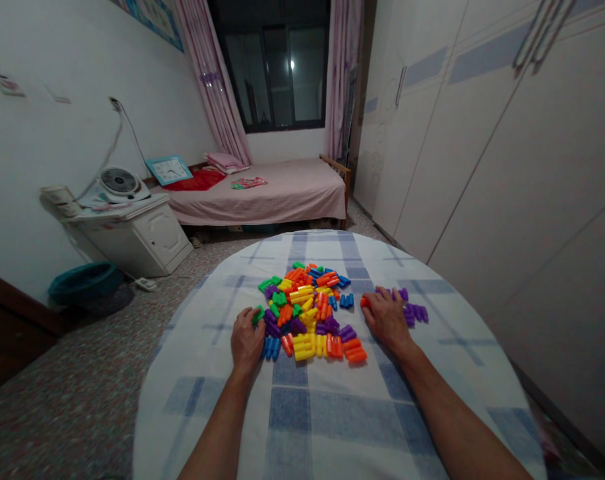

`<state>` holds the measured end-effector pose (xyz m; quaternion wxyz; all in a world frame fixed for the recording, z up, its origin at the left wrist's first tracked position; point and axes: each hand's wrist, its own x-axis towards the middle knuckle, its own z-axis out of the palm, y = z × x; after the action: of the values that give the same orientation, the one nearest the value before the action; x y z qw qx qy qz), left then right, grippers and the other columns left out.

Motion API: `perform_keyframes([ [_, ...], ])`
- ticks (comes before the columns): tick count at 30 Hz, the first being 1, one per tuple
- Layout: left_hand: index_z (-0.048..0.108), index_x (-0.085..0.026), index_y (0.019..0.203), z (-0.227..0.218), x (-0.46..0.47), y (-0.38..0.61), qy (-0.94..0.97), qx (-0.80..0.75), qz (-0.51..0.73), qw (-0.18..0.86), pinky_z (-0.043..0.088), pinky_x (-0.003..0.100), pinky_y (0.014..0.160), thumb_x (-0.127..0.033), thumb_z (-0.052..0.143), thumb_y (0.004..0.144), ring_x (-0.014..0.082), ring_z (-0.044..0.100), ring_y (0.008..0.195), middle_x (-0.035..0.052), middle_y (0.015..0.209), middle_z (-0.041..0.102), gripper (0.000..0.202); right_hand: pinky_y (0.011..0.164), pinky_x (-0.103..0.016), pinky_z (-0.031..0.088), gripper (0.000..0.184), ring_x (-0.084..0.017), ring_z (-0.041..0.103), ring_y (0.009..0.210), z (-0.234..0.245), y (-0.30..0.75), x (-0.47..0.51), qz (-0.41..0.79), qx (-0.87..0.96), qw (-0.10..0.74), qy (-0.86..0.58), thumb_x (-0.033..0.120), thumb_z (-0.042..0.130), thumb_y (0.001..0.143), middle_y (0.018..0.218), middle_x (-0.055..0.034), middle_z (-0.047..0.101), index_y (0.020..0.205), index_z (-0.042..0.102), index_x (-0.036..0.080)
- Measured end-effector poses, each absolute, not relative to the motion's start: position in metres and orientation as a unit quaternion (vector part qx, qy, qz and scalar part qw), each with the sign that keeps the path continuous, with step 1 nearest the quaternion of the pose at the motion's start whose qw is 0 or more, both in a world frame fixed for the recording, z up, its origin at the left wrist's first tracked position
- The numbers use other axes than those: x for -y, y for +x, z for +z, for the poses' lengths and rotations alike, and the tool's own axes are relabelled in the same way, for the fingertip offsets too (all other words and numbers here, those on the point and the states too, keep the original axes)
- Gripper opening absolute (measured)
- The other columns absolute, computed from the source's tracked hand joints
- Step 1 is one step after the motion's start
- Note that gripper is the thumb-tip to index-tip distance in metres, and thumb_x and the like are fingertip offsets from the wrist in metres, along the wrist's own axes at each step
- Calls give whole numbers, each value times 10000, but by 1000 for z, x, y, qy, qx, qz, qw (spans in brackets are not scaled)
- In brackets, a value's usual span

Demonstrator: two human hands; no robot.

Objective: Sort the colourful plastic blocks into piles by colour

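A heap of colourful plastic building pieces (307,310) in orange, yellow, green, blue and purple lies in the middle of a round table with a blue checked cloth (302,413). My left hand (246,340) rests at the heap's left edge, fingers curled over a green piece (257,315). At the right edge lies my right hand (386,319), its fingers bent down on an orange piece (365,302). A small group of purple pieces (413,312) sits just right of that hand.
A bed with a pink cover (277,190) stands behind the table under a dark window. A white cabinet with a fan (132,227) is at the left wall, a teal basin (85,283) on the floor. White wardrobe doors (482,147) line the right side.
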<state>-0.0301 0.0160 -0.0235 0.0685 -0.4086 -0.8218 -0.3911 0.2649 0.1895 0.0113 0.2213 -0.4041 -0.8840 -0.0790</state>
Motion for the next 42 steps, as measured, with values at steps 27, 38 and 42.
perform_keyframes([
  [27, 643, -168, 1071, -19, -15, -28, -407, 826, -385, 61, 439, 385, 990, -267, 468, 824, 241, 542, 1122, 113, 1185, 585, 318, 661, -254, 418, 234, -168, 575, 777, 39, 295, -148, 173, 920, 125, -330, 210, 402, 831, 908, -39, 631, 952, 602, 217],
  [38, 642, -178, 1082, -21, -14, -28, -408, 823, -391, 62, 443, 391, 986, -286, 460, 833, 243, 541, 1123, 108, 1188, 582, 326, 833, -364, 432, 268, -224, 541, 921, 21, 261, -84, 139, 912, 195, -332, 162, 501, 801, 1023, -103, 573, 1054, 592, 164],
  [42, 640, -184, 1084, -23, -14, -29, -411, 821, -391, 60, 445, 390, 987, -298, 459, 834, 243, 549, 1118, 104, 1183, 582, 330, 790, -312, 469, 264, -182, 573, 851, 21, 272, -105, 203, 889, 238, -334, 120, 437, 793, 947, -70, 583, 995, 594, 187],
])
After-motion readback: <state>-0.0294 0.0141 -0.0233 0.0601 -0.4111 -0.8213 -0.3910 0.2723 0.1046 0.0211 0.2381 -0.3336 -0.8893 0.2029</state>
